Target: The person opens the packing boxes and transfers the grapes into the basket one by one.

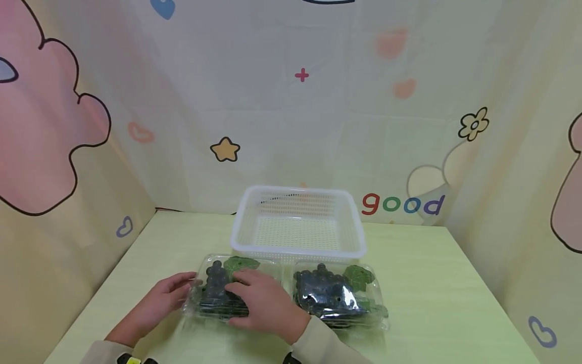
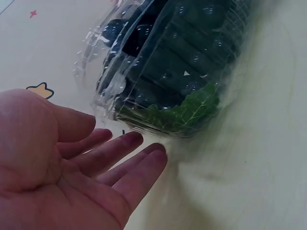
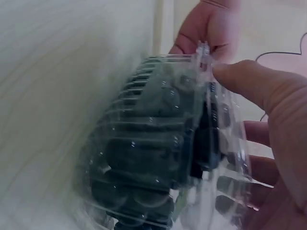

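A clear plastic clamshell of dark grapes [image 1: 215,283] with a green leaf [image 1: 241,263] lies on the table at left of centre. My left hand [image 1: 165,296] is at its left end, fingers loosely extended; in the left wrist view a small gap shows between these fingertips and the clear plastic [image 2: 168,62]. Reaching over the box from the front, my right hand [image 1: 270,306] lays its fingers across the lid. Its thumb [image 3: 240,79] is at the rim in the right wrist view. Close by on the right is a second grape clamshell [image 1: 323,290], also closed.
Behind the two boxes stands a white perforated plastic basket [image 1: 297,250] with nothing in it. A pale yellow-green cover lies over the table [image 1: 436,298]. Printed curtains [image 1: 273,101] enclose the back and both sides.
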Demonstrator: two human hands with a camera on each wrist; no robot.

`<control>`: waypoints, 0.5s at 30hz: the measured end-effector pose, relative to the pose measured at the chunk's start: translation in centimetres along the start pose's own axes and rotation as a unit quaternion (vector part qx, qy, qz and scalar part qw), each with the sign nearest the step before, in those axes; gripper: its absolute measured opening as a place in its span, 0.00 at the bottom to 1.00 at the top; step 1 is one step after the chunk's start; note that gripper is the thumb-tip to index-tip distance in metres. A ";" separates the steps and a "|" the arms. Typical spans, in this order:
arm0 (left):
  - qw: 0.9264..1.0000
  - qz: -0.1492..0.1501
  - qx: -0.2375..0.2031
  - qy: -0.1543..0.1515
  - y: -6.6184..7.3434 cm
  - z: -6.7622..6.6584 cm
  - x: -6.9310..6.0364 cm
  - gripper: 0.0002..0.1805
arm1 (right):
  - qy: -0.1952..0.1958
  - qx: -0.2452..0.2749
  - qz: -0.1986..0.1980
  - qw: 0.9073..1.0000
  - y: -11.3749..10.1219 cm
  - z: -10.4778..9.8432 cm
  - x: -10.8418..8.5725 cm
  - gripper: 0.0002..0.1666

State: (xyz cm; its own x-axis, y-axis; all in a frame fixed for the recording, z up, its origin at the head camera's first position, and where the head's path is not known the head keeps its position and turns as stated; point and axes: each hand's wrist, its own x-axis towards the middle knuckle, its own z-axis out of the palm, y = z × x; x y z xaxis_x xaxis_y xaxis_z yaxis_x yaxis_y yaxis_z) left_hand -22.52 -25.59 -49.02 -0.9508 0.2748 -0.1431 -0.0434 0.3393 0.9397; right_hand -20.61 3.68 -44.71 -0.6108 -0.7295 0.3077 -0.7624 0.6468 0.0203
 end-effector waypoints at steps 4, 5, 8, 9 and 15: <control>0.999 -0.006 -0.026 -0.038 0.0 -0.5 -0.2 0.32 | 0.008 -0.010 -0.006 1.000 -0.2 0.4 0.3 0.36; 0.998 -0.006 -0.032 -0.046 -0.1 -0.7 -0.2 0.32 | 0.010 -0.012 -0.006 1.000 -0.2 0.5 0.3 0.35; 0.996 -0.008 -0.055 -0.069 -0.1 -1.0 -0.2 0.34 | 0.013 -0.014 -0.006 1.000 -0.3 0.4 0.5 0.34; 0.995 -0.008 -0.064 -0.075 -0.1 -1.2 -0.1 0.34 | 0.014 -0.015 -0.007 1.000 -0.4 0.4 0.6 0.33; 0.990 -0.010 -0.104 -0.098 -0.4 -1.6 -0.1 0.36 | 0.020 -0.032 -0.007 0.999 -0.6 0.3 0.9 0.33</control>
State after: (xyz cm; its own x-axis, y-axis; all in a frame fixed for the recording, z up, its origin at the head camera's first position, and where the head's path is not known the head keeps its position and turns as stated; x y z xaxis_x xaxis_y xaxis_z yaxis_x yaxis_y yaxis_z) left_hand -22.92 -27.16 -48.88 -0.8724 0.4457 -0.2007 -0.1430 0.1600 0.9767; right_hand -20.72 2.58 -44.71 -0.5909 -0.7294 0.3448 -0.7542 0.6511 0.0848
